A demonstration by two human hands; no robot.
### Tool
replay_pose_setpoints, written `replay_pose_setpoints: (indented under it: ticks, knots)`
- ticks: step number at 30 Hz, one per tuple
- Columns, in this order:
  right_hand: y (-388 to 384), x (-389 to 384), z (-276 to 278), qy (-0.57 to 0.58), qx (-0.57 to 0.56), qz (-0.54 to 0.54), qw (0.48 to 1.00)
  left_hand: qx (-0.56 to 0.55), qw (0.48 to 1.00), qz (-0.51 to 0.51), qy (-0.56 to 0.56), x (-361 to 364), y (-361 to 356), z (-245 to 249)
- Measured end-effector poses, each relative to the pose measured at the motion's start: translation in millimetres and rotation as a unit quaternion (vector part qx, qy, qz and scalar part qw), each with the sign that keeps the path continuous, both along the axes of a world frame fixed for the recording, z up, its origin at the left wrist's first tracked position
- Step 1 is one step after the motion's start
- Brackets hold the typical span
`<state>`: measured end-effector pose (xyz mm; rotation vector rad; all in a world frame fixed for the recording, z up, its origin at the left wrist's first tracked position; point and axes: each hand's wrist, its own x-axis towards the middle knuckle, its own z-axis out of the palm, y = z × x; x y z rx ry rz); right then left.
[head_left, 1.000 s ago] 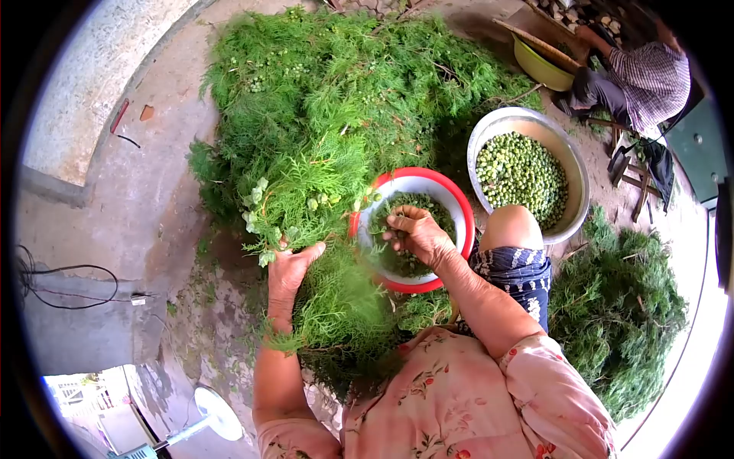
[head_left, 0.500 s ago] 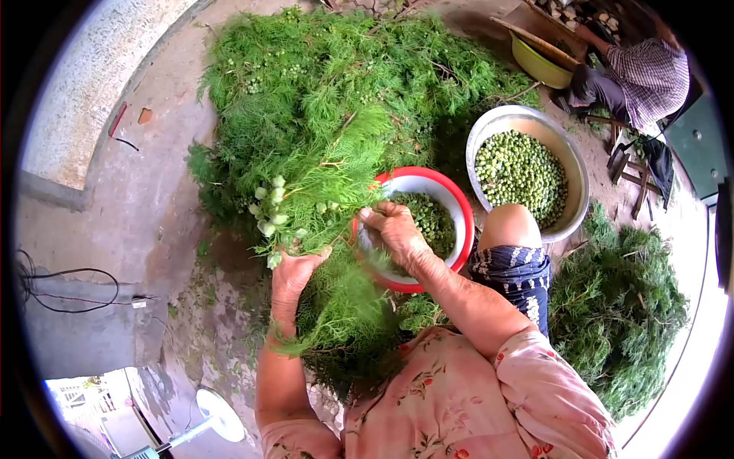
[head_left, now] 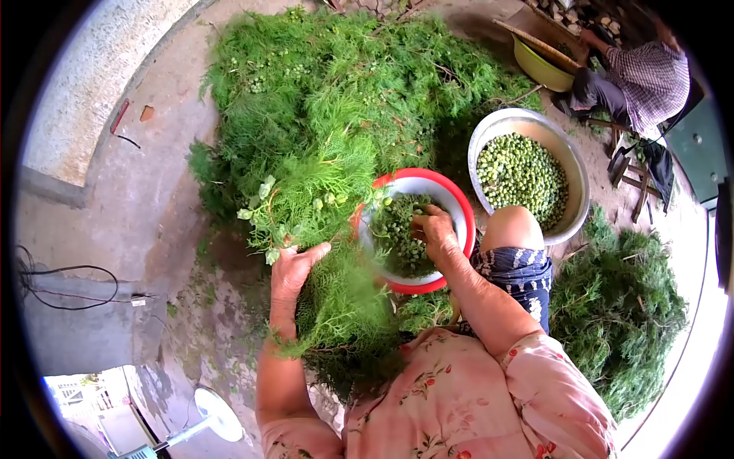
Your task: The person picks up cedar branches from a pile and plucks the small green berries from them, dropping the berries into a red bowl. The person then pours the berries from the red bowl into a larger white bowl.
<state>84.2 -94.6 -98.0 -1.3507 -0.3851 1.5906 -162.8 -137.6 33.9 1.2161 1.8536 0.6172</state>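
My left hand (head_left: pixel 294 269) grips a leafy green branch (head_left: pixel 325 183) that bears pale green cones (head_left: pixel 266 187). The branch lies beside a red-rimmed basin (head_left: pixel 417 289) that holds small green cones and bits of leaf. Over the right side of this basin is my right hand (head_left: pixel 436 231), its fingers bent down toward the cones; whether anything is between the fingertips is too small to tell. A large metal basin (head_left: pixel 579 164) full of round green cones (head_left: pixel 521 172) stands to the right, beyond my knee.
A big heap of cut branches (head_left: pixel 283 92) spreads ahead, with another pile (head_left: pixel 619 306) at the right. A person (head_left: pixel 646 80) sits at the upper right near a yellow-green basin (head_left: pixel 539 67) and a wooden stool (head_left: pixel 634 180). A fan (head_left: pixel 218 415) and black cable (head_left: pixel 84 269) are at left.
My right hand has moved right, from the branch to over the red-rimmed basin. The branch in my left hand has shifted slightly, while that hand stays nearly in place.
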Motion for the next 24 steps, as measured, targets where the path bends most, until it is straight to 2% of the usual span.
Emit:
replay_pose_setpoints:
  ticks: [1,2,5,6,9,10,13,14,17,18,21,22,24]
  knots:
    - [0.0,-2.0,-7.1,-0.02,0.014,0.016,1.0,0.014,1.0,-0.006,-0.009,-2.2,-0.3,-3.1]
    - [-0.1,-3.0,-16.6,-0.095,0.057,0.04,0.993,0.028,0.999,-0.011,-0.019,-4.4,-0.5,-5.4]
    - [-3.7,-7.7,-14.7,-0.246,0.127,-0.006,0.961,0.046,0.998,-0.047,-0.015,-5.5,-0.4,-7.2]
    - [-4.2,4.4,-7.3,-0.265,0.107,0.074,0.956,0.062,0.997,-0.031,0.038,-10.7,-1.5,-17.9]
    - [-1.7,12.3,-21.8,-0.268,0.16,0.087,0.946,0.091,0.996,-0.006,-0.025,-13.2,-1.6,-27.7]
    - [0.4,5.1,-18.1,-0.363,0.203,0.026,0.909,0.057,0.998,0.012,0.002,-16.5,-1.3,-29.0]
    - [-3.3,8.8,3.7,-0.239,0.144,0.025,0.96,0.135,0.978,-0.108,0.12,-20.3,-6.2,-29.1]
    - [-1.3,8.2,-13.3,-0.28,0.181,0.005,0.943,0.138,0.962,-0.118,0.202,-20.1,-9.0,-29.2]
    - [0.3,8.4,-10.3,-0.308,0.188,0.012,0.932,0.279,0.898,-0.196,0.278,-20.6,-11.5,-28.4]
    - [-0.3,6.3,-8.0,-0.348,0.202,-0.003,0.915,0.296,0.895,-0.192,0.272,-19.0,-11.8,-27.2]
    - [-4.0,-5.2,43.0,-0.274,0.234,0.002,0.933,0.205,0.95,-0.112,0.206,-14.0,-9.6,-24.8]
    - [-7.4,-12.3,67.0,-0.234,0.254,-0.015,0.938,0.208,0.952,-0.102,0.2,-12.4,-9.8,-24.0]
    - [-13.7,-23.5,100.8,-0.286,0.342,-0.012,0.895,0.268,0.959,-0.069,0.058,-6.5,-7.8,-25.5]
